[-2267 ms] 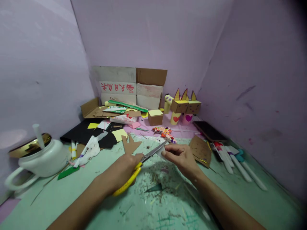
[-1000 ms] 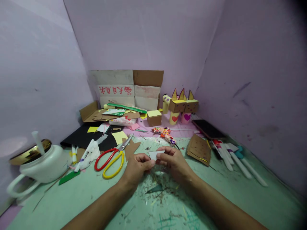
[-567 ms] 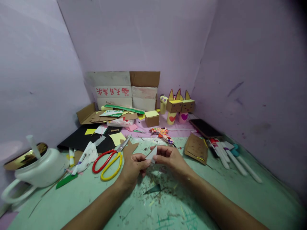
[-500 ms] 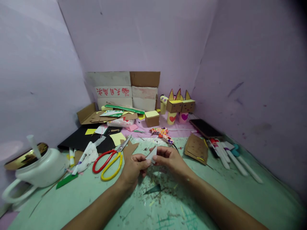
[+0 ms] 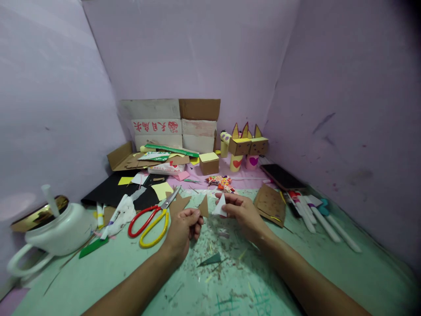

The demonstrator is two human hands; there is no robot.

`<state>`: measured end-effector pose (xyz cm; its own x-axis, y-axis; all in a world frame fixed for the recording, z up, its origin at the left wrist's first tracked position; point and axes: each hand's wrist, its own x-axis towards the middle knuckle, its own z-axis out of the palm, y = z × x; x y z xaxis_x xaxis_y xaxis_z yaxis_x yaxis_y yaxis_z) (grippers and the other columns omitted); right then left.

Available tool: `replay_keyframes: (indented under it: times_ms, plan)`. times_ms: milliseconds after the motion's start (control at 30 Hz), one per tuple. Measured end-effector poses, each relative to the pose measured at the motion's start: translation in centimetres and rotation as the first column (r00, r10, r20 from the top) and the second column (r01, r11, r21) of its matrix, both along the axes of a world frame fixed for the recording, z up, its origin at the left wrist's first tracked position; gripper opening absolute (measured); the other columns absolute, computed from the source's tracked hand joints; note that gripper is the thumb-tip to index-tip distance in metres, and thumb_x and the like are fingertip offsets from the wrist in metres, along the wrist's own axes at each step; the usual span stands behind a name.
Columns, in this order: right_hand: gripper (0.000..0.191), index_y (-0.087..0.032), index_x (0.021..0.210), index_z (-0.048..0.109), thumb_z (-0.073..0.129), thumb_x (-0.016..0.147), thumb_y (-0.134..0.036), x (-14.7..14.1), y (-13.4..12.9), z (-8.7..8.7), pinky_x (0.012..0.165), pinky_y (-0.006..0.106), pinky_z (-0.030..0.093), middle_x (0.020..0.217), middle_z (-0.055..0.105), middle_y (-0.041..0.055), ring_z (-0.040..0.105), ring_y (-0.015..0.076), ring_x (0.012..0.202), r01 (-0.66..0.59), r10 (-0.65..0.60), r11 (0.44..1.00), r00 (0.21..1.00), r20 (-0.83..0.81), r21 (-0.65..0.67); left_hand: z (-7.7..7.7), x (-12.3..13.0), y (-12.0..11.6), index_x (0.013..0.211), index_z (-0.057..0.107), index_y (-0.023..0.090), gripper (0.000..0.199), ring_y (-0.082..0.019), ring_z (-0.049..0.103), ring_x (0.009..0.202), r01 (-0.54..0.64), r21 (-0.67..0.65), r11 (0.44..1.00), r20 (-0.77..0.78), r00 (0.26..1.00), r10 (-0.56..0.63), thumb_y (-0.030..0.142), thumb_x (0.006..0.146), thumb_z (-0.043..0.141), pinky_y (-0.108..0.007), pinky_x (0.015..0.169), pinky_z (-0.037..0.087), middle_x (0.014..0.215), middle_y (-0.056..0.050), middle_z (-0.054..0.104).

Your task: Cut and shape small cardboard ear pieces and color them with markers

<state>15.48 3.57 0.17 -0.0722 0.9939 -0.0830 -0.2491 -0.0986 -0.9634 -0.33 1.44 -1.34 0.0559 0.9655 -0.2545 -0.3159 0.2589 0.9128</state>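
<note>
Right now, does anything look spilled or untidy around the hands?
Yes. Loose brown and yellow bits litter the green tabletop on the near side of the left hand and right hand, around a dark green triangular scrap. They look odd as untidy waste, possibly cutting debris.

Lilac walls (image 5: 210,57) w/ pale grn tbl (image 5: 82,281)

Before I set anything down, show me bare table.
Bare green tabletop lies between the right forearm and long white rods, and between the left forearm and flat green strip. Crowded: before the upright white-and-brown cardboard.
</note>
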Motion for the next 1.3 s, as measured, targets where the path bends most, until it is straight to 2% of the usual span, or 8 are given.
replay_keyframes:
  times_ms: [167, 267, 400, 500, 600, 733, 933, 1300]
  plan:
    - [0.032, -0.015, 0.077, 0.073, 0.064, 0.046, -0.011, -0.4, -0.3, 0.2, 0.048, 0.025, 0.047, 0.069, 0.069, 0.0024, 0.056, 0.0125, 0.053, 0.0, -0.006, 0.998, 0.996, -0.09, -0.065, 0.0, 0.0, 0.0, 0.057, 0.053, 0.013, 0.03, -0.004, 0.037, 0.037, 0.03, 0.001, 1.0, -0.007, 1.0, -0.03, 0.037, 0.057, 0.071, -0.017, 0.036, 0.025, 0.05, 0.002, 0.052]
    - [0.033, -0.014, 0.082, 0.073, 0.075, 0.05, -0.016, -0.4, -0.5, -0.2, 0.06, 0.03, 0.051, 0.068, 0.068, 0.0021, 0.06, 0.0139, 0.059, -0.1, 0.084, 0.99, 0.984, -0.158, -0.097, 0.0, 0.0, 0.0, 0.058, 0.053, 0.014, 0.029, -0.004, 0.037, 0.037, 0.035, 0.001, 0.999, 0.005, 0.999, -0.035, 0.036, 0.057, 0.071, -0.017, 0.036, 0.025, 0.049, 0.003, 0.051]
    - [0.043, -0.015, 0.092, 0.072, 0.082, 0.05, -0.022, -0.3, -0.4, -1.0, 0.076, 0.03, 0.048, 0.077, 0.069, 0.0028, 0.063, 0.0138, 0.071, -0.222, 0.209, 0.974, 0.959, -0.192, -0.049, -0.1, -0.1, 0.1, 0.058, 0.054, 0.013, 0.028, -0.004, 0.038, 0.037, 0.019, -0.001, 1.0, 0.005, 1.0, -0.019, 0.035, 0.055, 0.072, -0.017, 0.035, 0.026, 0.049, 0.002, 0.053]
    - [0.043, -0.016, 0.087, 0.072, 0.083, 0.046, -0.023, -0.2, -0.1, -1.5, 0.068, 0.027, 0.049, 0.071, 0.067, 0.0005, 0.061, 0.0124, 0.064, -0.194, 0.188, 0.981, 0.973, -0.136, -0.031, -0.1, 0.0, 0.0, 0.058, 0.056, 0.013, 0.029, -0.004, 0.039, 0.037, 0.019, -0.008, 1.0, -0.002, 1.0, -0.019, 0.035, 0.053, 0.073, -0.017, 0.035, 0.027, 0.051, 0.001, 0.056]
    - [0.029, -0.013, 0.071, 0.07, 0.079, 0.052, -0.033, -0.1, 0.3, -1.6, 0.053, 0.023, 0.043, 0.059, 0.062, -0.0006, 0.052, 0.0095, 0.051, -0.165, 0.166, 0.986, 0.986, 0.024, -0.005, 0.1, 0.0, 0.0, 0.057, 0.057, 0.011, 0.031, -0.004, 0.039, 0.035, 0.035, -0.02, 0.999, -0.029, 0.999, -0.035, 0.038, 0.053, 0.073, -0.017, 0.033, 0.026, 0.049, 0.0, 0.055]
    - [0.026, -0.013, 0.055, 0.063, 0.075, 0.056, -0.037, 0.1, 0.4, -1.5, 0.049, 0.021, 0.036, 0.049, 0.054, -0.0027, 0.045, 0.0077, 0.047, -0.186, 0.182, 0.982, 0.978, 0.098, 0.033, 0.2, 0.0, 0.0, 0.057, 0.058, 0.011, 0.031, -0.004, 0.041, 0.035, 0.011, -0.025, 1.0, -0.029, 1.0, -0.012, 0.038, 0.05, 0.073, -0.016, 0.032, 0.027, 0.049, 0.0, 0.058]
    - [0.025, -0.015, 0.061, 0.061, 0.066, 0.065, -0.039, -0.3, -0.3, -1.3, 0.037, 0.019, 0.028, 0.047, 0.053, -0.0028, 0.04, 0.0074, 0.039, -0.308, 0.304, 0.951, 0.937, 0.175, -0.002, 0.2, 0.1, 0.0, 0.06, 0.058, 0.012, 0.031, -0.005, 0.043, 0.034, 0.014, -0.022, 1.0, -0.035, 0.999, -0.015, 0.035, 0.048, 0.075, -0.015, 0.03, 0.027, 0.051, -0.001, 0.061]
    - [0.02, -0.015, 0.06, 0.059, 0.063, 0.064, -0.034, -0.4, -0.2, -1.4, 0.035, 0.018, 0.032, 0.041, 0.053, -0.0041, 0.043, 0.0068, 0.034, -0.279, 0.278, 0.96, 0.94, 0.197, -0.022, -0.1, 0.1, 0.0, 0.062, 0.057, 0.013, 0.034, -0.005, 0.044, 0.034, 0.076, -0.024, 0.997, -0.074, 0.994, -0.077, 0.035, 0.047, 0.076, -0.015, 0.03, 0.029, 0.052, -0.002, 0.063]
